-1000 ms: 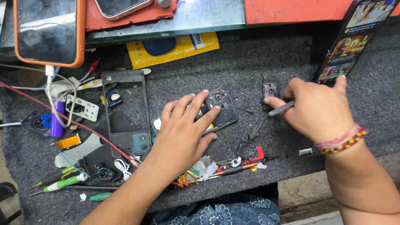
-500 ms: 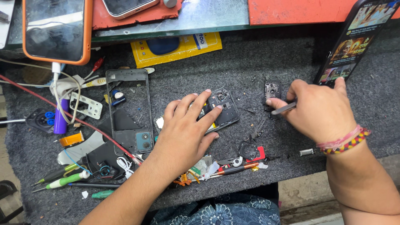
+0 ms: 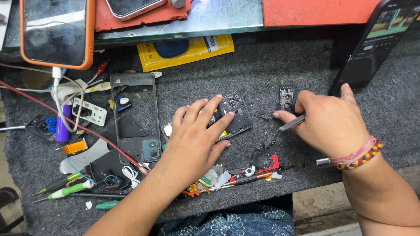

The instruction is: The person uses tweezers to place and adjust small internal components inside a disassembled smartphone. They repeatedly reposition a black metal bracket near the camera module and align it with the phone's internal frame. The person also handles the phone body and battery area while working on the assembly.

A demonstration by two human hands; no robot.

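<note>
At the near edge of the grey felt tabletop (image 3: 306,65) lies a scatter of small tools: a green-handled screwdriver (image 3: 65,191) at the left and a red-and-black clutter of bits (image 3: 256,168) in front of the hands. Just beyond, the left hand (image 3: 197,142) lies palm down with its fingers (image 3: 205,111) spread flat, pressing on the opened phone body (image 3: 234,116); the fingertips cover the left part of that body, while its camera end shows bare past them to the right. The left hand grips nothing; it only bears down. To the right, the right hand (image 3: 330,124), with a braided band (image 3: 358,155) at the wrist, is closed around a thin metal tool (image 3: 292,123), whose tip points left and lies between the phone body and a small black component (image 3: 286,98). That component sits just beyond the right hand's thumb and forefinger, close to them; whether it touches them cannot be told. Left of the left hand lies a detached phone frame (image 3: 135,118) with a camera module at its lower end, crossed by a red wire (image 3: 65,118). Further back lies a yellow packet (image 3: 188,50), and a dark phone (image 3: 376,43) with a lit screen leans at the far right. At the far left, a phone in an orange case (image 3: 57,32) rests on the raised shelf (image 3: 210,19).
</note>
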